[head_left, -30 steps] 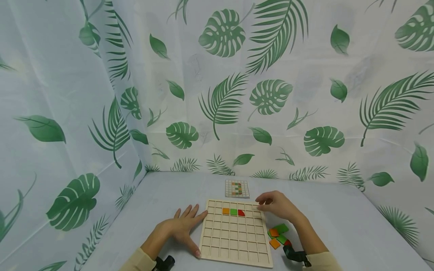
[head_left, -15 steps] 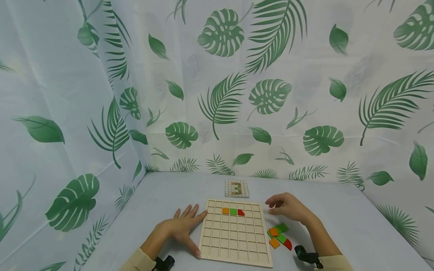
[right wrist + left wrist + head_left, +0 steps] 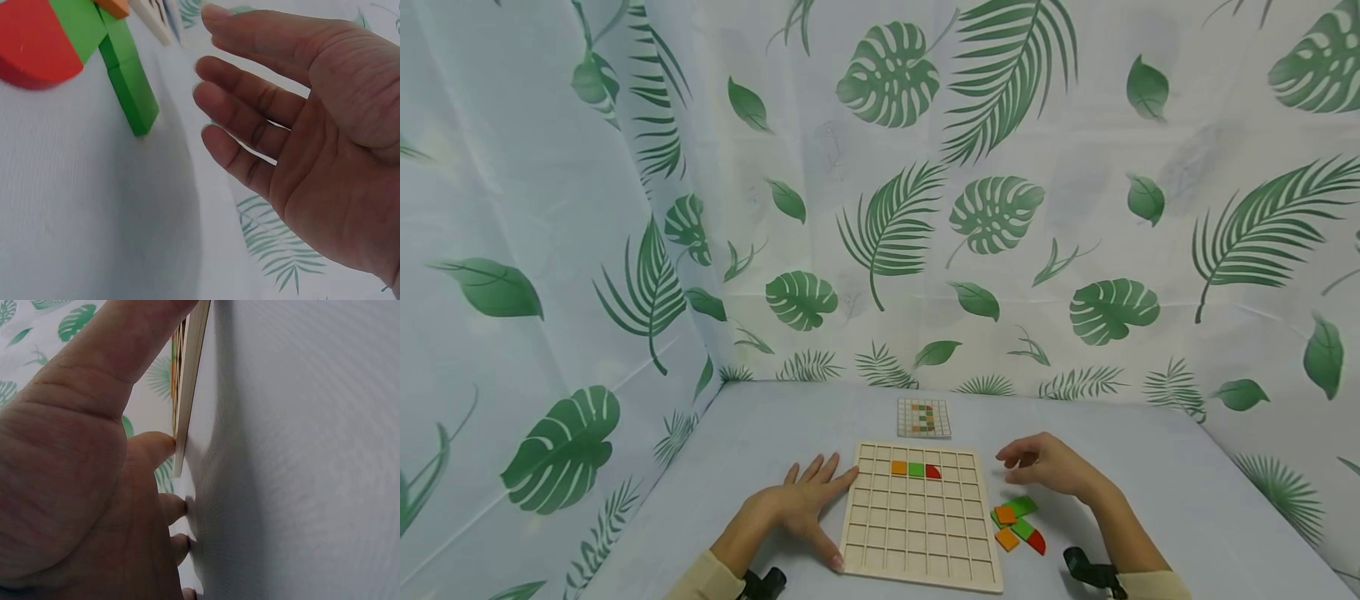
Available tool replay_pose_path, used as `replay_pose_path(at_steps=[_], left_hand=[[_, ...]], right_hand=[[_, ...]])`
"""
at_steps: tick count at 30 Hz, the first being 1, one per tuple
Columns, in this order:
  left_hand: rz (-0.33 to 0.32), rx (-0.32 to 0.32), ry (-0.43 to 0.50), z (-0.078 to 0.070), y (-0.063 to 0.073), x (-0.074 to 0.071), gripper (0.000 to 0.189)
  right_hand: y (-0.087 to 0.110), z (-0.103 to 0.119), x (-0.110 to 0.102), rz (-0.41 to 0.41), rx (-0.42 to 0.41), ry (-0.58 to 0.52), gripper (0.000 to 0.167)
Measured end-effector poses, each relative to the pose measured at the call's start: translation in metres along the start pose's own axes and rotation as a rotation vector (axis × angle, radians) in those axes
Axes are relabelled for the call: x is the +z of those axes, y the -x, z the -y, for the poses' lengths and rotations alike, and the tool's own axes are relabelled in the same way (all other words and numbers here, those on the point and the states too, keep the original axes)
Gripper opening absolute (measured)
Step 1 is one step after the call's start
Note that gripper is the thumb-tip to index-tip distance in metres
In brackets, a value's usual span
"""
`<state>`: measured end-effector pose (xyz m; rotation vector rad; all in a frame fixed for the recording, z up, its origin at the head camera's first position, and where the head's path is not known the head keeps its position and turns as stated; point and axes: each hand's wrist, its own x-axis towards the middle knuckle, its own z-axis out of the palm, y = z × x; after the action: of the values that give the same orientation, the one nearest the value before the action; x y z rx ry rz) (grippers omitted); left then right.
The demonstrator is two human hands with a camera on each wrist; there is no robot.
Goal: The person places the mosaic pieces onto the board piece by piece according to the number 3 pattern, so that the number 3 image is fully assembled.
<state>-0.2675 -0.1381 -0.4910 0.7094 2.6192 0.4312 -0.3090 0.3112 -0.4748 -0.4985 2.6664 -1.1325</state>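
Note:
A wooden grid board (image 3: 917,525) lies on the table, with an orange square (image 3: 898,468), a green square (image 3: 916,470) and a red quarter-round piece (image 3: 933,472) side by side in one upper row. My left hand (image 3: 797,504) is spread out, thumb and index finger touching the board's left side. Right of the board my right hand (image 3: 1052,467) hovers, fingers loosely bent around nothing. Just below it is a small heap of loose pieces: orange squares (image 3: 1007,540), green pieces (image 3: 1024,505) and a red quarter-round (image 3: 1037,542). In the right wrist view a green piece (image 3: 134,87) lies apart from the fingertips.
Behind the board lies a small pattern card (image 3: 923,417) printed with a grid and coloured shapes. Leaf-printed cloth (image 3: 895,233) hangs behind and to the left of the pale tabletop (image 3: 1150,492).
My right hand has drawn back from the board's upper right corner, moving right and a little nearer, toward the loose pieces. My left hand and the board stay still.

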Motion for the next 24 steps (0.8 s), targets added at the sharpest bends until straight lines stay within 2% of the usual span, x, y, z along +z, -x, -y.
replay_pose_path(at_steps=[9, 16, 20, 24], left_hand=[[0.005, -0.004, -0.013, 0.000, -0.001, 0.000, 0.132], [0.003, 0.008, -0.008, 0.000, 0.000, -0.001, 0.132], [0.004, 0.012, -0.008, 0.000, 0.001, -0.001, 0.132], [0.003, 0.016, -0.007, -0.001, 0.002, -0.001, 0.132]], right_hand=[[0.009, -0.002, -0.006, 0.006, 0.040, 0.023, 0.035], [0.014, -0.007, -0.011, 0.009, 0.043, -0.016, 0.036], [0.014, -0.009, -0.011, 0.036, 0.039, -0.046, 0.035], [0.014, -0.013, -0.012, 0.097, 0.017, -0.078, 0.033]])
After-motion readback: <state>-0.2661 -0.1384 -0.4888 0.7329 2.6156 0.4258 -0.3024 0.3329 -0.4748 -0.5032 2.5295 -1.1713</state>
